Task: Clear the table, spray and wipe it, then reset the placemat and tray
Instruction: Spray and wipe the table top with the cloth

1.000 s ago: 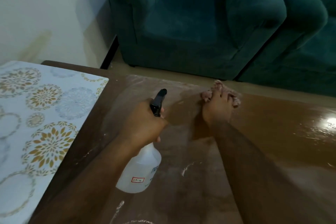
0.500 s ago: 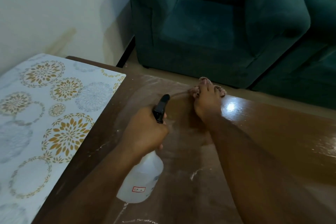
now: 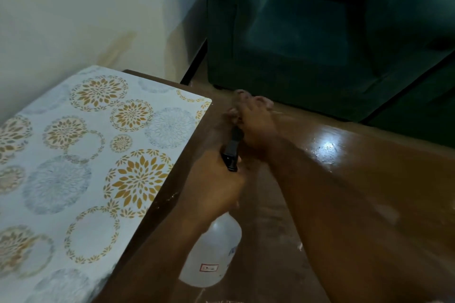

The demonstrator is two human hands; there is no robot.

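- Two bare hands worked over the brown, glossy surface (image 3: 369,167), which showed wet streaks and a bright glare spot.
- The left hand (image 3: 214,187) had its fingers closed around the neck of a white spray bottle (image 3: 211,258), whose black nozzle (image 3: 232,152) pointed away from the person, toward the far edge.
- The right hand (image 3: 253,125) pressed a pinkish cloth (image 3: 243,98) flat near the far edge, fingers laid over it; the cloth was blurred and mostly covered.
- The right forearm crossed just beside the nozzle, crowding the space ahead of it.
- A patterned placemat (image 3: 81,167) lay on the left part of the surface, close to the left hand.
- A green armchair (image 3: 320,32) stood beyond the far edge, next to a pale wall (image 3: 73,7).
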